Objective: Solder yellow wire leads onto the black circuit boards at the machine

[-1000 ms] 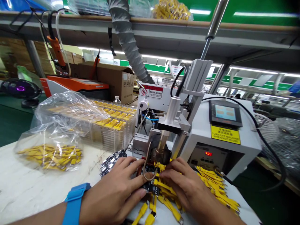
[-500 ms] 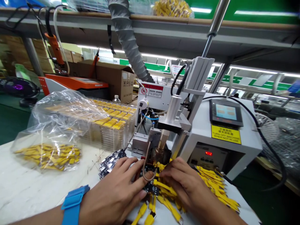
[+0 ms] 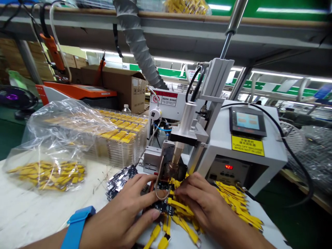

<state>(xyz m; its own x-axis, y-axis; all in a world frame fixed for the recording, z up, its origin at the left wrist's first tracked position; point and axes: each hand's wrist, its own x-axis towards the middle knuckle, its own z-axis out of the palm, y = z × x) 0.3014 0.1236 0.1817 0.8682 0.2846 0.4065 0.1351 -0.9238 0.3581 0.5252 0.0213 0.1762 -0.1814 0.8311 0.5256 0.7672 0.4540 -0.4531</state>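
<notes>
Under the soldering machine's head [image 3: 174,166], a black circuit board [image 3: 165,204] lies partly covered by a thin looped tube and my fingers. My left hand [image 3: 129,204], with a blue strap at the wrist, grips the board's left side between thumb and forefinger. From the right, my right hand [image 3: 203,197] pinches a short yellow cable [image 3: 178,184] at the board's edge, just beside the hot tip. Its fingertips partly hide the cable end. Several yellow USB cables [image 3: 185,226] fan out from the board toward me.
Left of the machine is a pile of black circuit boards [image 3: 120,181]. A plastic bag of yellow cables [image 3: 49,174] lies before stacked clear trays [image 3: 121,145]. More loose yellow cables [image 3: 237,204] lie at right, below the control box [image 3: 246,138]. A grey duct [image 3: 140,41] hangs above.
The view has shifted slightly, so the scene sits a little further left. Both hands keep nearly the same place at the board; my left thumb and forefinger look slightly further apart.
</notes>
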